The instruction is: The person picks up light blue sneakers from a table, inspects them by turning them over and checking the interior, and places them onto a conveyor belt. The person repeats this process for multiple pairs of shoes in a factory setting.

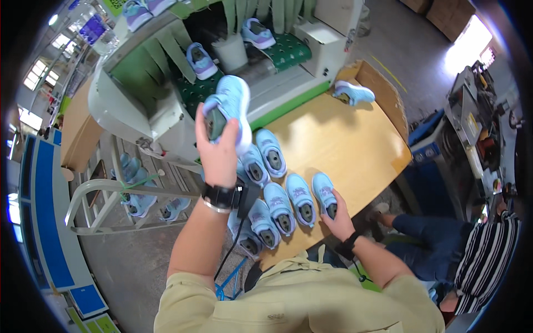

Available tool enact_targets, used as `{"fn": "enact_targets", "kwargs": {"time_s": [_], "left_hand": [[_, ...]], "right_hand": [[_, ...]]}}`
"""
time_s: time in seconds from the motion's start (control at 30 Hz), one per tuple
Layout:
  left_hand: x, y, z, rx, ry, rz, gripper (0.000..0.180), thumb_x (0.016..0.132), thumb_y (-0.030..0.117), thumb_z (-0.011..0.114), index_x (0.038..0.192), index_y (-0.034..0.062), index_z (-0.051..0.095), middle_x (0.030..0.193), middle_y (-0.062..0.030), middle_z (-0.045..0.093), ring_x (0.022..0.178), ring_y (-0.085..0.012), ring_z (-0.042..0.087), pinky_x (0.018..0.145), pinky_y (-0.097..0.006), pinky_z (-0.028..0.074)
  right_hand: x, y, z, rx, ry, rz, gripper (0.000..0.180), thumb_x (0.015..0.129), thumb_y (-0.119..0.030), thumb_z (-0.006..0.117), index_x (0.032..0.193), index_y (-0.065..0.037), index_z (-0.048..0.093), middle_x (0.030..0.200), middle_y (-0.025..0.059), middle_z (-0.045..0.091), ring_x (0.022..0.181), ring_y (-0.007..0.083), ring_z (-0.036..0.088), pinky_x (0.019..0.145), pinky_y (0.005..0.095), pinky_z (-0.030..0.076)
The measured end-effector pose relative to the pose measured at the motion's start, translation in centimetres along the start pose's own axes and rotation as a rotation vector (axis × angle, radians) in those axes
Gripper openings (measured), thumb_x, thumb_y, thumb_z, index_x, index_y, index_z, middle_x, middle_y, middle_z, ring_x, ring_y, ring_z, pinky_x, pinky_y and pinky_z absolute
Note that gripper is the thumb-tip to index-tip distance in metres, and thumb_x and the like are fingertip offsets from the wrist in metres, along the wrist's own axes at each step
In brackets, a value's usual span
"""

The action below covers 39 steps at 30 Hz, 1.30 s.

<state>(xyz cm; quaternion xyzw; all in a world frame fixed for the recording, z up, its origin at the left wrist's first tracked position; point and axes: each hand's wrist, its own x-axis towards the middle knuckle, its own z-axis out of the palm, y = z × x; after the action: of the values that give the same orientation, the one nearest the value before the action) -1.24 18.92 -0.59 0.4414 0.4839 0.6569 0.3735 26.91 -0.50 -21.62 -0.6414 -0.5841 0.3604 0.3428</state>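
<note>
My left hand grips a light blue shoe by its heel end, with thumb and fingers on either side of the dark-filled opening. The shoe is raised, toe pointing away from me, in front of the machine. On the tan table, my right hand is closed around the heel of another light blue shoe. That one is at the right end of a row of matching shoes with their toes facing away. Behind the row stand more blue shoes, partly covered by my left forearm.
The machine's green perforated belt carries shoes beyond hanging strips. A single shoe lies on its side by a cardboard edge. At left, a metal rack holds shoes. A person in a striped top sits at right.
</note>
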Motion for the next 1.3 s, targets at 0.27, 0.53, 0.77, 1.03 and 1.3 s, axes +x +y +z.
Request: {"fn": "enact_targets", "kwargs": {"time_s": [0.27,0.53,0.77,1.03,1.3], "left_hand": [[8.3,-6.3,0.0,0.587,0.130,0.262,0.084,0.085,0.017,0.072,0.153,-0.0045,0.028,0.159,-0.0265,0.025,0.147,-0.0394,0.029,0.121,-0.042,0.025],[12.7,-7.6,0.7,0.779,0.152,0.343,0.085,0.090,0.025,0.073,0.153,-0.0078,0.027,0.157,-0.0280,0.027,0.145,-0.0389,0.030,0.120,-0.040,0.024],[11.7,-7.2,-0.5,0.642,0.052,0.155,0.094,0.089,0.024,0.075,0.159,-0.0018,0.018,0.160,-0.0210,0.026,0.148,-0.0307,0.028,0.120,-0.040,0.022],[13.1,-7.5,0.8,0.497,0.048,0.216,0.088,0.094,0.022,0.072,0.160,0.0012,0.017,0.162,-0.0175,0.026,0.148,-0.0285,0.028,0.121,-0.038,0.021],[2.4,-8.9,-2.4,0.663,-0.059,0.280,0.089,0.090,0.015,0.069,0.160,0.0022,0.015,0.165,-0.0193,0.016,0.152,-0.0346,0.019,0.122,-0.049,0.016]], "right_hand": [[11.2,-8.7,-5.2,0.467,0.149,0.018,0.079,0.083,-0.010,0.074,0.148,-0.006,0.030,0.130,0.0176,0.056,0.125,0.0284,0.055,0.107,0.0416,0.044],[38.2,-20.3,-3.8,0.036,0.405,-0.620,0.072,0.083,-0.017,0.077,0.146,-0.003,0.043,0.137,0.0195,0.056,0.128,0.0357,0.055,0.109,0.0373,0.043],[39.4,-18.3,-3.5,0.328,0.423,-0.660,0.040,0.096,-0.025,0.067,0.129,-0.002,0.060,0.122,0.0151,0.062,0.113,0.0277,0.060,0.102,0.0377,0.045],[44.2,4.6,-9.2,-0.635,0.493,0.164,0.043,0.097,-0.048,0.054,0.108,-0.010,0.073,0.135,0.0207,0.058,0.150,0.0367,0.022,0.118,0.0679,0.008],[22.8,2.7,-1.9,-0.675,-0.059,-0.369,0.024,0.091,-0.015,0.059,0.111,-0.002,0.060,0.127,0.0170,0.059,0.146,0.0352,0.034,0.116,0.0709,0.017]]}}
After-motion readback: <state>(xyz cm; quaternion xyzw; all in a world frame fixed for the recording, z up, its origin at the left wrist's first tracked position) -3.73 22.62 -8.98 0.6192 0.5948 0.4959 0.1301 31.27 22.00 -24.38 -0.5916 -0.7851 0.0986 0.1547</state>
